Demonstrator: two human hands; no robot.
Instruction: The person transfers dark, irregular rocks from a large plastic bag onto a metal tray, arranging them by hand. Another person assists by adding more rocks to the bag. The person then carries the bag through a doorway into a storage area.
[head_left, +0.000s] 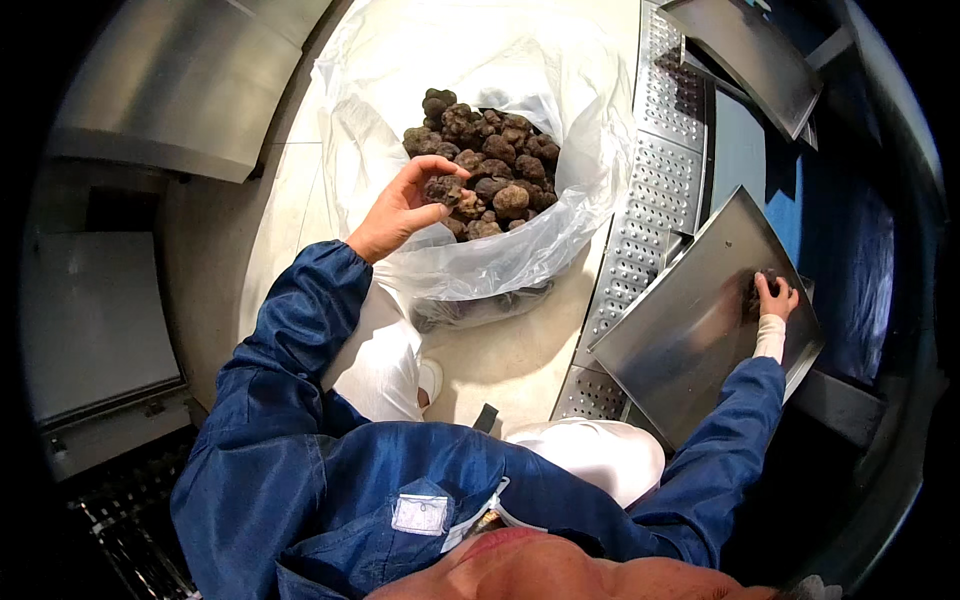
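Observation:
My left hand (388, 214) holds a dark, knobbly lump (444, 190), which looks like a black truffle, between thumb and fingers. It is over a clear plastic bag (517, 259) that stands open on the floor. Many similar brown-black lumps (499, 169) are heaped inside the bag. Out to the right, my right hand (778, 298) has its fingers around another dark lump (751, 300) at a flat stainless-steel tray (675, 352). That lump is partly hidden by the fingers and blurs into its reflection, so whether it touches the tray is unclear.
Perforated metal drain grating (634, 240) runs along the pale floor (480, 367) right of the bag. Another steel sheet or tray (750, 60) is at the upper right. A stainless-steel unit (180, 82) stands at the upper left. My knees in white trousers flank the floor before me.

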